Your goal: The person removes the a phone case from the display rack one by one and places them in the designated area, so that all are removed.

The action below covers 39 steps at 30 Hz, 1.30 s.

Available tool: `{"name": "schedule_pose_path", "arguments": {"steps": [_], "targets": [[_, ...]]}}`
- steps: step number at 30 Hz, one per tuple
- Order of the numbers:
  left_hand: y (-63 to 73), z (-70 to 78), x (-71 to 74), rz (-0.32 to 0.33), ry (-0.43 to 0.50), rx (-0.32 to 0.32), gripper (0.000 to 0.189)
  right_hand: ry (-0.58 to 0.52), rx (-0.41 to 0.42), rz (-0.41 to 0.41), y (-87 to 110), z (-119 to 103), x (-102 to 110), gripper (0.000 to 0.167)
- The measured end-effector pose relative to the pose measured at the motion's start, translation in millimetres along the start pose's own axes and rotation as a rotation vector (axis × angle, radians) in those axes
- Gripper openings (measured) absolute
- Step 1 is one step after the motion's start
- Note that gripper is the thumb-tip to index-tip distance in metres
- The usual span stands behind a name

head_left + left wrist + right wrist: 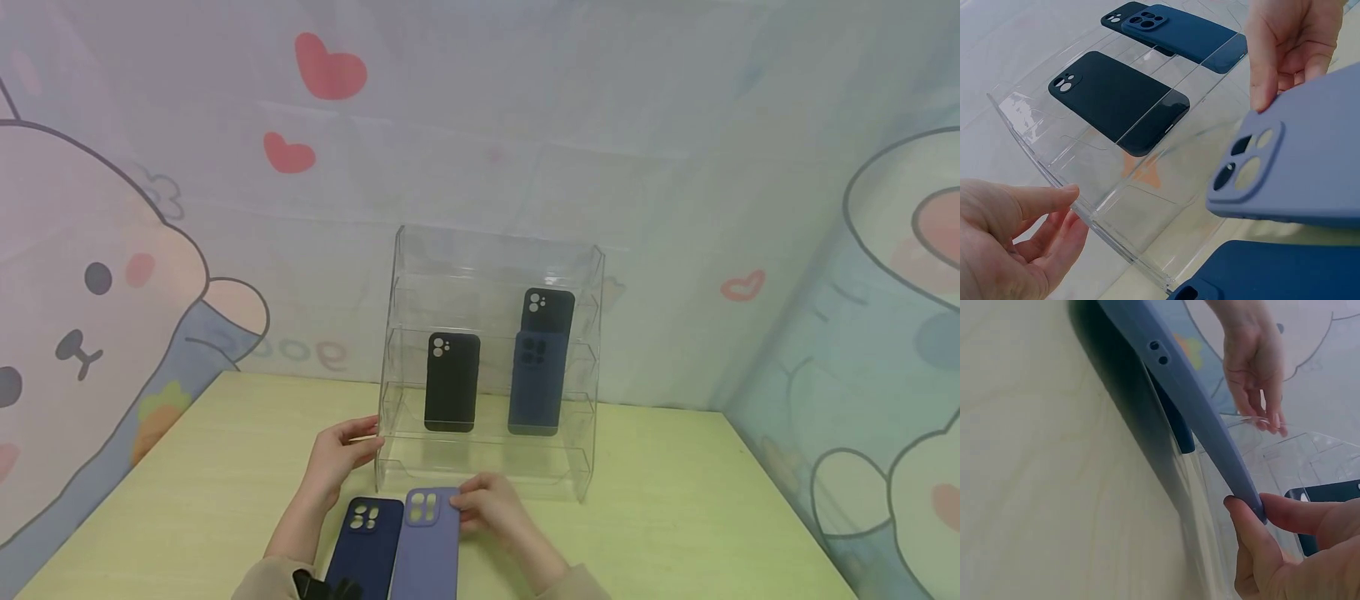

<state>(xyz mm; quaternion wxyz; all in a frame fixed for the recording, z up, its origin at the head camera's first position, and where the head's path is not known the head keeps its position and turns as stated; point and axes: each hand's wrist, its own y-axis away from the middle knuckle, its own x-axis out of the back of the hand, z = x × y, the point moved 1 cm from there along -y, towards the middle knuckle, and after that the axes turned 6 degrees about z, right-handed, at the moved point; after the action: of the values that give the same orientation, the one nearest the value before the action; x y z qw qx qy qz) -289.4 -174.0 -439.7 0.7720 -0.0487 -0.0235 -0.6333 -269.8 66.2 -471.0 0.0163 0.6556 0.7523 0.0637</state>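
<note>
— Seeing what inside the clear rack [487, 467]?

— Counting three: a black phone case [452, 383] toward the left, then a blue case [537, 387] toward the right, placed in front of a second black case [551, 313] and hiding its lower part. Unable to tell the exact tier for each.

— And outside the rack?

— Counting two more, for five altogether: a lavender case [429, 554] and a navy case [367, 550], side by side just in front of the rack, over the desk [660, 483].

— Doing what with the left hand [341, 458]?

— Pinching the rack's left side edge.

— And with the right hand [491, 508]?

— Pinching the lavender case near its upper right corner, between thumb and finger, with its top end tipped up off the desk.
</note>
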Motion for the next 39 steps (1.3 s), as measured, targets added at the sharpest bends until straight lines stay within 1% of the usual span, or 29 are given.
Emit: {"name": "schedule_pose_path", "arguments": {"steps": [5, 9, 15, 19, 22, 27, 33, 36, 39], "targets": [[-0.1, -0.1, -0.2, 0.003, -0.003, -0.001, 0.044, 0.113, 0.018, 0.045, 1.5, 0, -3, 0.022], [-0.9, -0.7, -0.2, 0.003, -0.003, -0.005, 0.044, 0.199, 0.025, 0.066, 1.5, -2, -4, 0.019], [-1.6, -1.3, -0.2, 0.001, -0.005, -0.007, 0.044, 0.335, 0.048, 0.047, 0.4, -3, -6, 0.015], [-1.8, -1.3, -0.5, 0.001, -0.006, -0.007, 0.044, 0.394, 0.044, 0.029, -0.6, -3, -6, 0.014], [-1.9, -1.2, -0.7, 0.003, -0.005, -0.005, 0.044, 0.425, 0.034, 0.017, -1.6, -3, -6, 0.014], [-1.8, -1.0, -0.7, 0.005, -0.006, -0.004, 0.044, 0.457, 0.053, -0.010, -2.2, -4, -3, 0.013], [-1.6, -1.6, -0.7, 0.006, -0.003, -0.004, 0.044, 0.504, 0.074, -0.025, -4.8, -4, 1, 0.013], [-1.7, -1.9, -0.9, 0.006, 0.004, -0.004, 0.044, 0.504, 0.092, -0.038, -6.1, -11, 5, 0.013], [-2.1, -2.1, -0.8, 0.007, 0.008, -0.004, 0.044, 0.465, 0.103, -0.055, -8.9, -26, 10, 0.015]]}}
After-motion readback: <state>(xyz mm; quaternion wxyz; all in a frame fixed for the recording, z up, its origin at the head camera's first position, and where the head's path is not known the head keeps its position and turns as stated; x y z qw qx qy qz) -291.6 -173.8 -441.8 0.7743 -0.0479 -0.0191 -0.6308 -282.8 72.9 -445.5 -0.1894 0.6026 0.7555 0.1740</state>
